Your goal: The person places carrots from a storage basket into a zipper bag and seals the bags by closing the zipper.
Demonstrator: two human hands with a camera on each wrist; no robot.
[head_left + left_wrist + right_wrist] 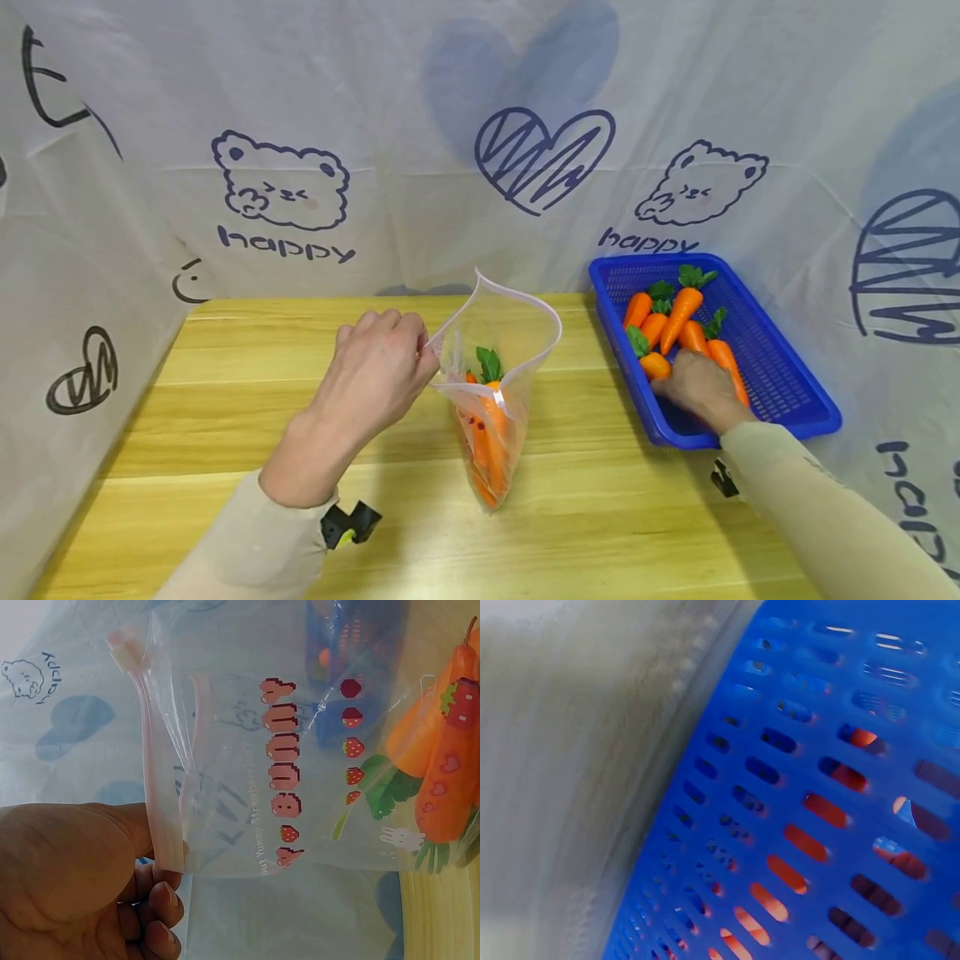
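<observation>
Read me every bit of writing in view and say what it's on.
"happy": white backdrop sheet, twice whole, once incomplete at lower right.
"Bunny": clear zip bag, running sideways.
"Yummy": smaller line on the bag; its other words are too blurred to read surely.
Sheet's upper-left strokes: cut off, unreadable.

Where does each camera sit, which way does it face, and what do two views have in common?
Head: worn on the head, looking forward and down at the table, zip bag and blue basket; left hand, right hand and sleeves show.
Left wrist: on that wrist, looking past the left hand at the bag's printed side; its curled fingers show.
Right wrist: on that wrist, facing the basket's slotted wall; carrots show through, the hand not clearly.
Shared: head and left wrist both show the left hand holding the bag.
</observation>
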